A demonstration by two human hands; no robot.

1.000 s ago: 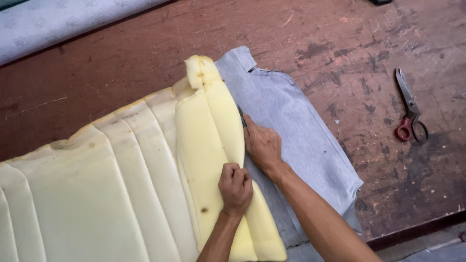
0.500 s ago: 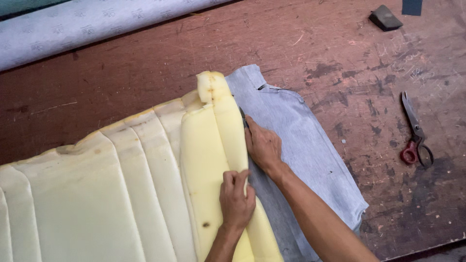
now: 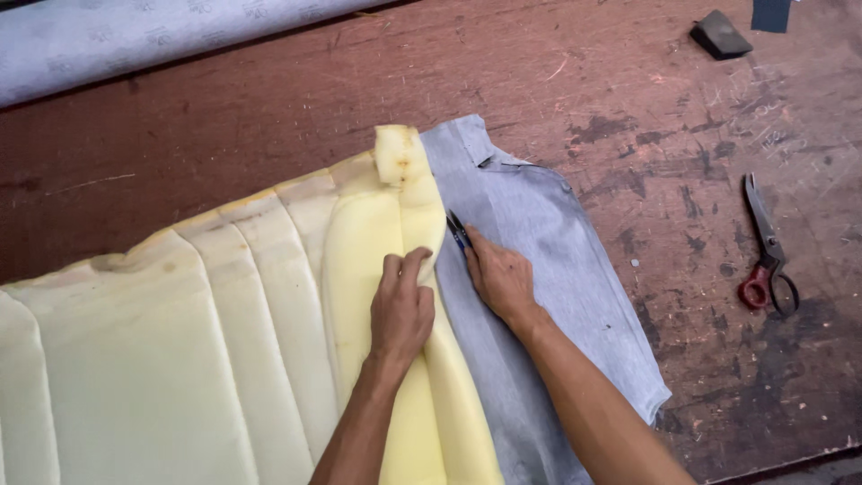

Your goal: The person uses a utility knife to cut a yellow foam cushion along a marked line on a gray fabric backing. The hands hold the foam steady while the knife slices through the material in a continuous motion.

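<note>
Since a moment ago the left hand (image 3: 401, 305) has slid up the foam (image 3: 377, 242), from low on the folded edge to a spot nearer its top corner; the right hand (image 3: 503, 278) has barely shifted.

Nearest, both forearms reach up from the lower edge, the left one lying over the foam, the right one over the grey cloth (image 3: 539, 233). The left hand's fingers are curled over the raised foam edge, pinching it and peeling it leftward. The right hand lies flat-knuckled on the cloth just beside that edge, its fingers closed around a dark pen-like tool (image 3: 459, 231) whose tip points up and away, into the seam between foam and cloth. I can't tell whether it is a blade or a marker.

That seam is the long axis: it runs away from the person, slightly leftward, and lies between the two hands, the right being nearer to it.

Farther out on the worn red bench (image 3: 269, 117), red-handled scissors (image 3: 765, 247) lie well apart to the right. Beyond sit a dark wedge (image 3: 720, 34) and a pale roll (image 3: 135, 36).
</note>
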